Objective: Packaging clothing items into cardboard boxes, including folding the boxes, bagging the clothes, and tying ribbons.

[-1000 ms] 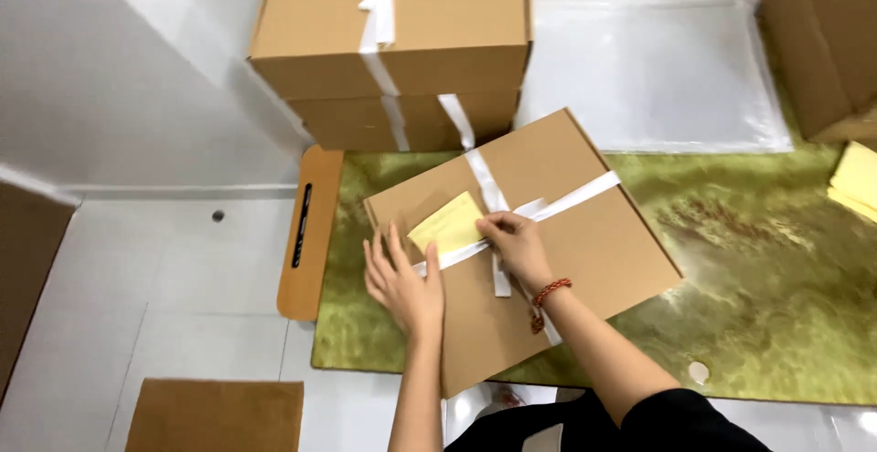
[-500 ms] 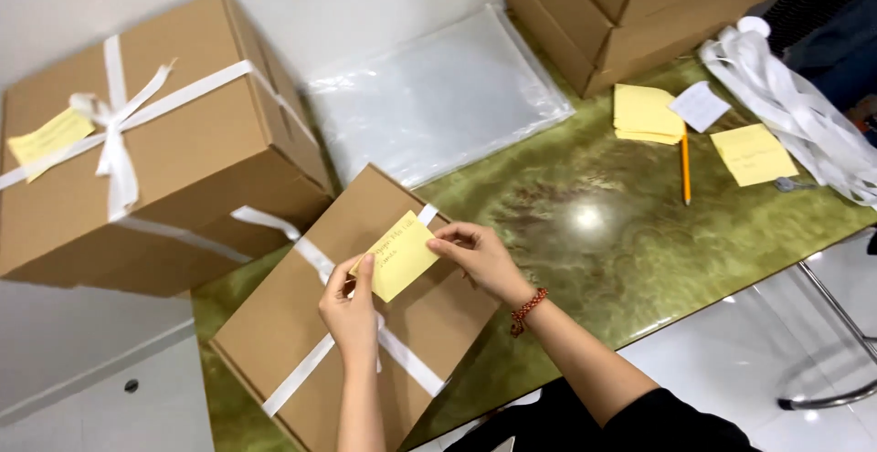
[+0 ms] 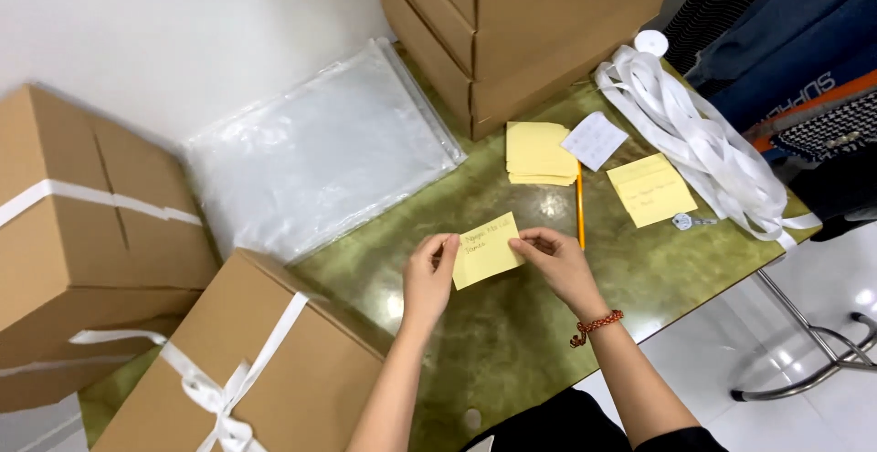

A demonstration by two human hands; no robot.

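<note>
A person stands at a green marbled table [image 3: 512, 342], seen from above, holding 1 yellow sticky note [image 3: 487, 249] in the air just over the tabletop. The left hand [image 3: 429, 278] pinches the note's left edge, thumb and fingers pressed together on the paper; the right hand [image 3: 559, 265], with a red bead bracelet [image 3: 594, 326] at the wrist, pinches the right edge the same way. The note bears handwriting. At the lower left, a brown cardboard box tied with white ribbon [image 3: 251, 370] sits at the table's near corner, apart from both hands. Beyond the hands lie a stack of yellow notes [image 3: 539, 152], a small white slip [image 3: 595, 140], an orange pencil [image 3: 579, 207], another written yellow note [image 3: 650, 189] and a loose heap of white ribbon [image 3: 703, 137]. A clear plastic sleeve [image 3: 320, 155] lies flat near the wall, and 2 more stacks of boxes [image 3: 512, 32] stand around the table. The grip looks light, so the thin paper could bend, or its sticky strip could fold onto itself or catch a finger if either hand twists. Half a second earlier the note was held on top of the ribbon-tied box; now it is clear of the box and over bare table, and the view has swung right.
</note>
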